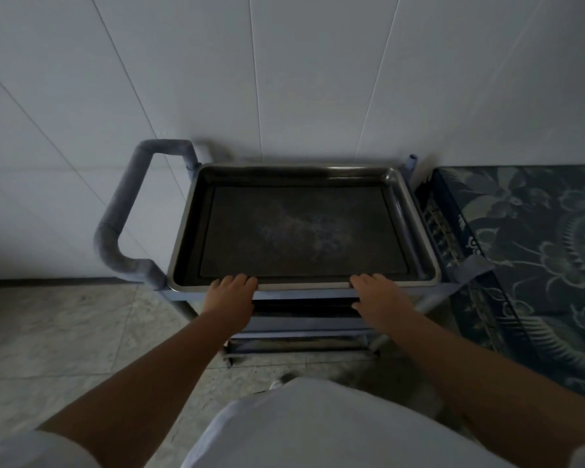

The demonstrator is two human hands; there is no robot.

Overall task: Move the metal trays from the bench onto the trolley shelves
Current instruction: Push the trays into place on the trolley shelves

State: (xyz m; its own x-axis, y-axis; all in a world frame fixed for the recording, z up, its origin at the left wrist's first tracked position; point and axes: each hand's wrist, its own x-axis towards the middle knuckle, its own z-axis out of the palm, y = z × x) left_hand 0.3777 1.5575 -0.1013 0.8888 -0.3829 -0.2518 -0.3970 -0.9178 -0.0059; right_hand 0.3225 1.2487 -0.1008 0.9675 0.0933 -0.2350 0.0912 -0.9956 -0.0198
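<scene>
From the head view I see a metal tray point(301, 228) lying flat on the trolley's top shelf point(304, 293). My left hand point(232, 297) and right hand point(380, 300) both grip its near rim, fingers curled over the edge. The trolley handle point(122, 211) stands left of my left hand; a patterned cloth point(537, 248) lies right of my right hand.

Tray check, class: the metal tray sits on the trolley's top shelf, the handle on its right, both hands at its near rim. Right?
Not quite. The head view shows the handle on the left of the tray. The rest stands: top shelf, left hand and right hand at the near rim.
</scene>
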